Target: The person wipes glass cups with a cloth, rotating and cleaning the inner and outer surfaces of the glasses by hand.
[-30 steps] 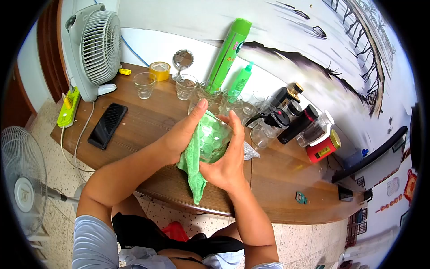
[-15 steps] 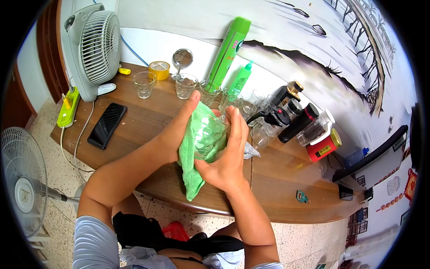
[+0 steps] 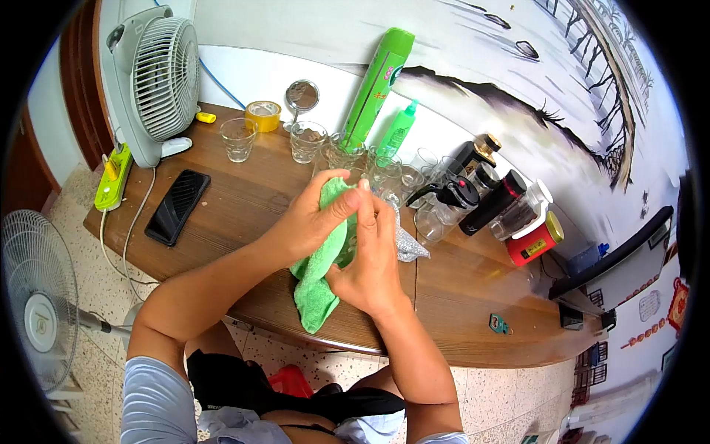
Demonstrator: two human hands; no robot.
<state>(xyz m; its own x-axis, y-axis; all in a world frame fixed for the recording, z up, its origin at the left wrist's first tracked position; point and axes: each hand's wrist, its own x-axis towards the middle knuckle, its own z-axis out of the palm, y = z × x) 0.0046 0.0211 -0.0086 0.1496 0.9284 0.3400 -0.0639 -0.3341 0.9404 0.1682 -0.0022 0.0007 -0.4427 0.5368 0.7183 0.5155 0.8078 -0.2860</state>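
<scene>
My left hand [image 3: 316, 216] is closed around a green cloth [image 3: 318, 296], whose lower end hangs over the table's near side. My right hand [image 3: 376, 270] curls round a clear dimpled glass cup [image 3: 347, 250] that is pressed against the cloth. Only a sliver of the cup shows between cloth and palm. The fingertips of both hands meet at the top, above the table. Just beyond them stands a cluster of clear drinking glasses [image 3: 384, 175], and a silvery crinkled packet [image 3: 408, 246] lies right of my right hand.
Across the back stand a green spray can [image 3: 379, 89], a green bottle [image 3: 397, 132], a glass pot with black handle [image 3: 447, 203], dark flasks [image 3: 494, 203] and a red tin [image 3: 534, 240]. A phone [image 3: 177, 207] and a fan [image 3: 159, 81] are at the left.
My left hand has tilted and wrapped the cloth over the cup, its thumb coming down toward the right fingertips. The cup, plainly visible before, is now mostly covered.
</scene>
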